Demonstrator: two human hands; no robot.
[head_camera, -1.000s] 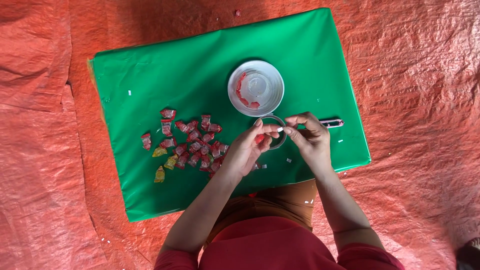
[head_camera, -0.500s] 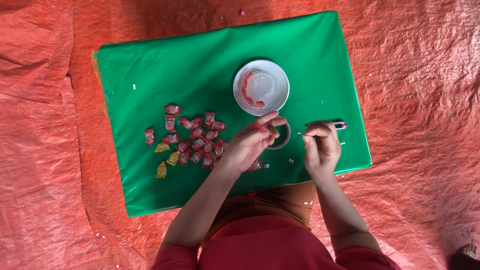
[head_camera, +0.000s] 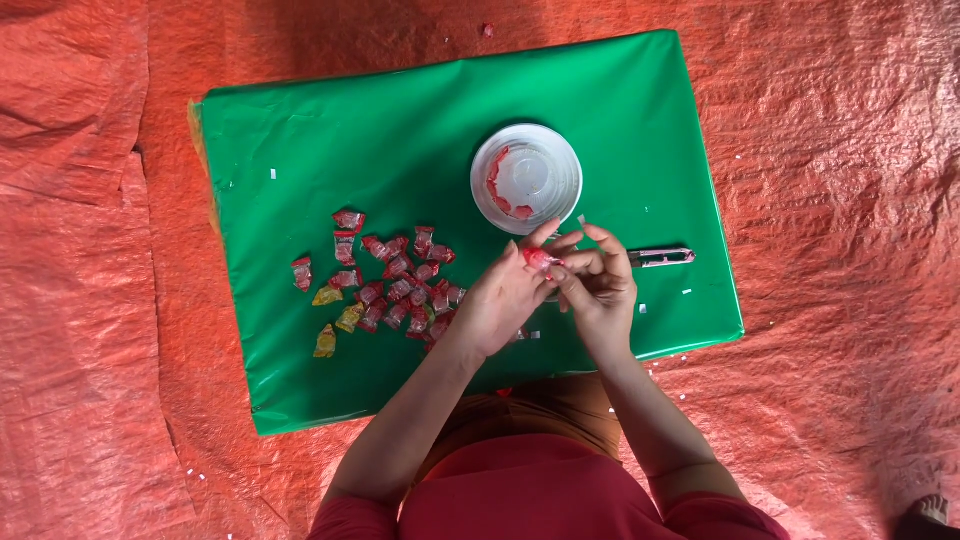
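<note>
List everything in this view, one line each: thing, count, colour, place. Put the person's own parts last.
table cover: one, green, centre, over the tarp
tarp: one, orange-red, under everything
bowl: one, white with red bits inside, upper middle of the cover
wrapped candies: a loose pile, mostly red, a few yellow, left of the hands
small tool: one, metallic with pink, right of the hands
paper scraps: several, white, scattered
red candy: one, pinched between both hands
left hand: on the candy
right hand: on the candy
</note>
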